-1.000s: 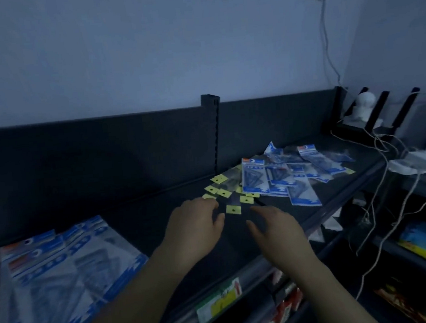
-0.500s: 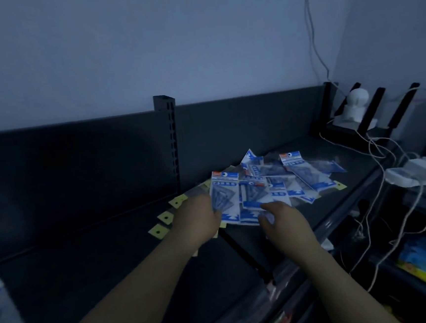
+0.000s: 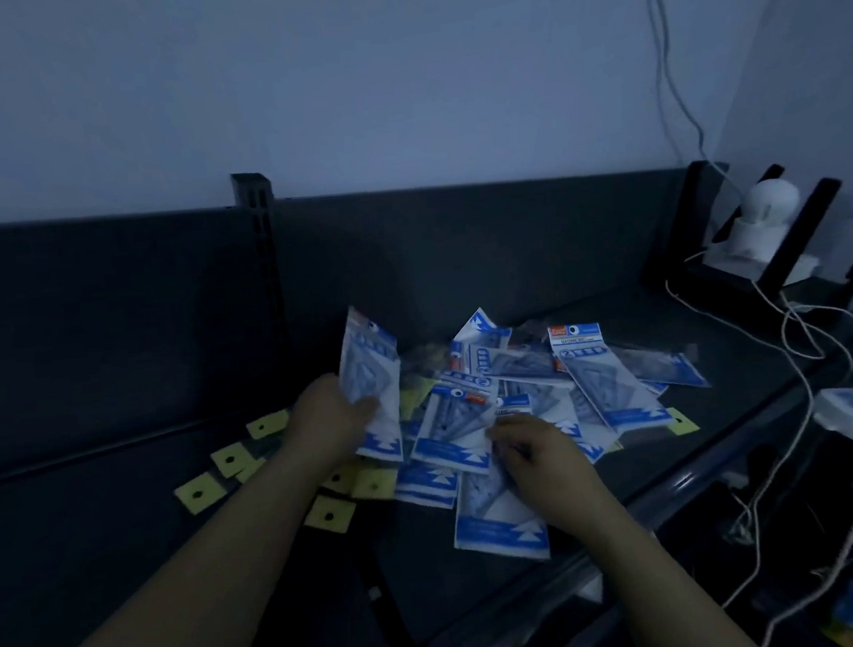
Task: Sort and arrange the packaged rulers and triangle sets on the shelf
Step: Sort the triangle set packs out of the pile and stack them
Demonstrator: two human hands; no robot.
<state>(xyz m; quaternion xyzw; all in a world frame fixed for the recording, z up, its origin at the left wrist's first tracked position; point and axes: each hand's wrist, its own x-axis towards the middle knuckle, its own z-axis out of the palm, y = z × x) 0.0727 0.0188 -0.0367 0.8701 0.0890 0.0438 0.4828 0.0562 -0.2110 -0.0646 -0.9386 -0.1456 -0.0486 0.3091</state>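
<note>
Many blue-and-white packets [image 3: 602,385] lie heaped on the shelf [image 3: 97,532] near its front edge. The left hand [image 3: 329,417] pinches a raised packet [image 3: 372,374] standing tilted above the heap. The right hand [image 3: 544,455] rests on the heap with fingers curled; I cannot tell whether it grips anything.

Dim light, little to read. The flat pack [image 3: 607,379] over on the right side shows a small line on its white header that looks like "GEOMETRIC", and just below it a big "2" on blue. The raised pack [image 3: 369,374] and the other packs [image 3: 449,432] carry blue-and-white print, all too blurred to make out.
</note>
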